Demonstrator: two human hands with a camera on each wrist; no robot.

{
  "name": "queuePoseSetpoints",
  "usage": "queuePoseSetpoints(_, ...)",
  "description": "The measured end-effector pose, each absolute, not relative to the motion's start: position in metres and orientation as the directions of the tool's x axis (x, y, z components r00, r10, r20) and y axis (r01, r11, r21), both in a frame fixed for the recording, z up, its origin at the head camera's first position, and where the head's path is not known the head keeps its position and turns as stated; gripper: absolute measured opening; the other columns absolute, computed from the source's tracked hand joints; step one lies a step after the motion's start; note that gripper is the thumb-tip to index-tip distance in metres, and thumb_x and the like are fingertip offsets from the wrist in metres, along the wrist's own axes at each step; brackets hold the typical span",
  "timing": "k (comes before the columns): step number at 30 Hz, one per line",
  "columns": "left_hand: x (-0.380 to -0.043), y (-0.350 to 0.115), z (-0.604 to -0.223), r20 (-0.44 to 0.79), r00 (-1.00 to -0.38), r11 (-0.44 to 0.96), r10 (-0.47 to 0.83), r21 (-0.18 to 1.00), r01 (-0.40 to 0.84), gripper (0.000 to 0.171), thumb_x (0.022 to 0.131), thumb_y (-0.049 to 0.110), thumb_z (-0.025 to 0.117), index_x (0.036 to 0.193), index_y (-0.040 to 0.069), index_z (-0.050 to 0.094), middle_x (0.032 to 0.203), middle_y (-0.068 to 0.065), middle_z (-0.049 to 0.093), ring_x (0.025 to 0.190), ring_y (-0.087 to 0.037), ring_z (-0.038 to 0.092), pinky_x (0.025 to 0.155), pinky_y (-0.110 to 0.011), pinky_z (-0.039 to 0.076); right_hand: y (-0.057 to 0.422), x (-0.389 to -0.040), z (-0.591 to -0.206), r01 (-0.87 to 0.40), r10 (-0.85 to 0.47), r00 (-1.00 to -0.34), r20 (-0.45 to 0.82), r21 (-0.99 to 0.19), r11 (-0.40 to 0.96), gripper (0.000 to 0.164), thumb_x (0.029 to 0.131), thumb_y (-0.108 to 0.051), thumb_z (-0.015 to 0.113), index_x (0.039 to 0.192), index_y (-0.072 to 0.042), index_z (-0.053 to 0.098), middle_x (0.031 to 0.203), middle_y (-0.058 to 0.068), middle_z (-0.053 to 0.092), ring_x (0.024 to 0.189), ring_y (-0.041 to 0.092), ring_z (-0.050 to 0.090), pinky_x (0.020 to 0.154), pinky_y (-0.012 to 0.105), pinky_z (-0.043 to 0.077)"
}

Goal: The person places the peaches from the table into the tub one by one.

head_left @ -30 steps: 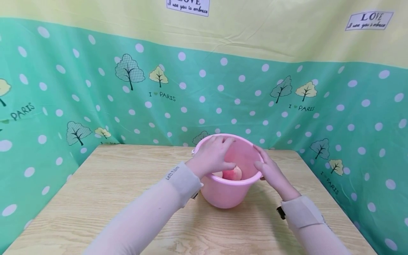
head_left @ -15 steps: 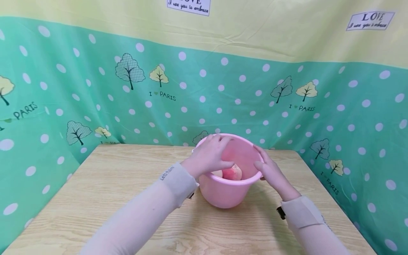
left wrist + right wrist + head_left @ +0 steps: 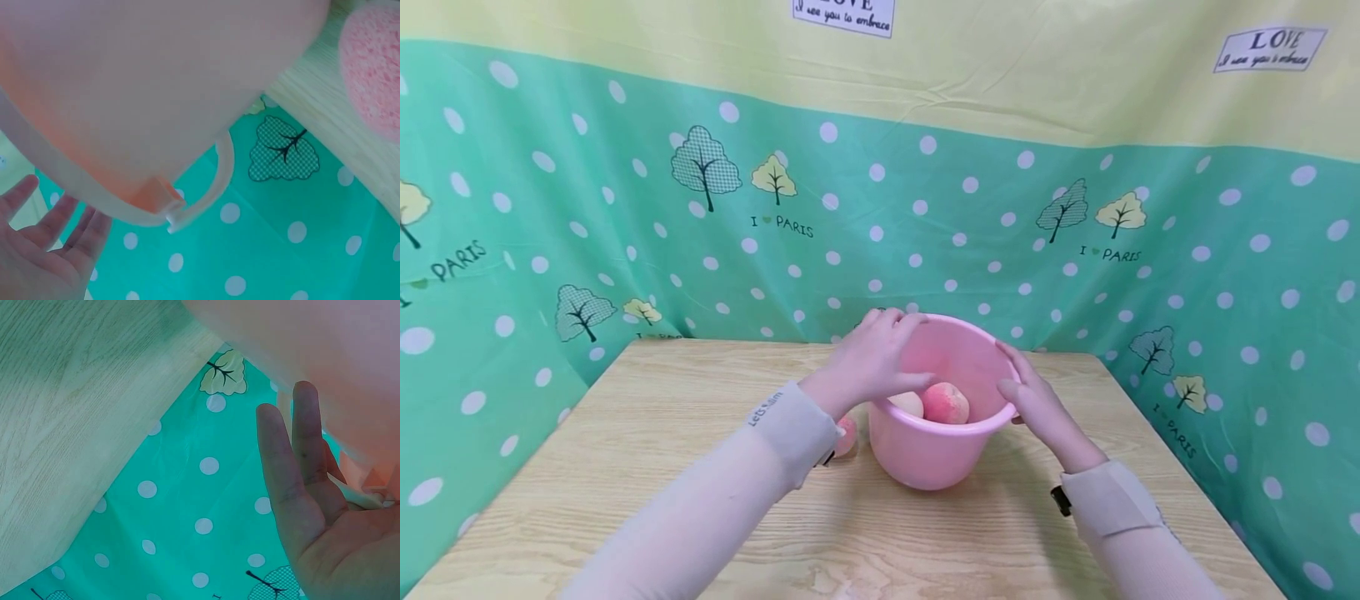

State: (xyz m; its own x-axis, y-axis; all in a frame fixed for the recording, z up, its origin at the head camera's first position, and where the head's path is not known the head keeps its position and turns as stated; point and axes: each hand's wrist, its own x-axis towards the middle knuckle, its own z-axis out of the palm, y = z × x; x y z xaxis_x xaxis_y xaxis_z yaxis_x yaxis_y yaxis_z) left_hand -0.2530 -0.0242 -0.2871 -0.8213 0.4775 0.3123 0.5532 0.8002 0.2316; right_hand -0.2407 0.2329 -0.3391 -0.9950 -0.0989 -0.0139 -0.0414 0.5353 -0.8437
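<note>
A pink bucket (image 3: 925,454) stands on the wooden table, tilted slightly in the head view. Inside it lie a red-and-cream peach (image 3: 946,403) and a paler round fruit (image 3: 907,404), partly hidden by the front rim. My left hand (image 3: 872,358) hovers over the left rim with fingers spread and nothing held. In the left wrist view, its fingertips (image 3: 94,225) are right at the rim. My right hand (image 3: 1037,404) grips the right rim, thumb on the inner side and fingers outside. Another pink peach (image 3: 846,436) rests on the table left of the bucket, partly behind my left wrist.
The light wooden tabletop (image 3: 700,450) ends at a green polka-dot cloth (image 3: 820,267) hanging behind and at both sides. A pale bucket handle (image 3: 222,175) hangs at the bucket's side in the left wrist view.
My left hand has drawn left and back out of the bucket's mouth, uncovering more of the fruits inside and the peach on the table. The right hand and bucket stay put.
</note>
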Motion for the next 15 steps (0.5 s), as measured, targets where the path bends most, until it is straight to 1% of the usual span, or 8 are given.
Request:
queuePoseSetpoints(4,-0.253,-0.031,-0.288,0.316,-0.827,0.804,0.465,0.24,0.544,0.076,0.083,0.054,0.071,0.146,0.02,0.045,0.136,-0.008,0.053,0.119,-0.026,0.048,0.086,-0.045,0.055,0.233,-0.241,-0.339,-0.041,-0.101,-0.995,-0.015,-0.845,0.533,0.072,0.095,-0.013,0.042,0.16,-0.019,0.012,0.157,0.026,0.027,0.108,0.036,0.057,0.067,0.032,0.05)
queuePoseSetpoints(12,-0.251,-0.044,-0.288,0.36,-0.809,0.793,0.464,0.237,0.561,0.071,0.083,0.05,0.072,0.141,0.016,0.05,0.13,-0.008,0.055,0.114,-0.026,0.049,0.089,-0.041,0.054,0.232,-0.241,-0.339,-0.038,-0.097,-0.995,-0.017,-0.842,0.538,0.072,0.095,-0.013,0.042,0.16,-0.019,0.012,0.156,0.027,0.028,0.104,0.035,0.058,0.066,0.032,0.05)
queuePoseSetpoints(15,-0.251,-0.048,-0.289,0.368,-0.81,0.791,0.457,0.248,0.559,0.071,0.083,0.05,0.073,0.14,0.014,0.051,0.131,-0.009,0.056,0.114,-0.027,0.049,0.09,-0.041,0.054,0.232,-0.241,-0.338,-0.04,-0.1,-0.995,-0.016,-0.842,0.537,0.072,0.095,-0.013,0.041,0.16,-0.019,0.012,0.157,0.026,0.027,0.108,0.037,0.057,0.066,0.033,0.05)
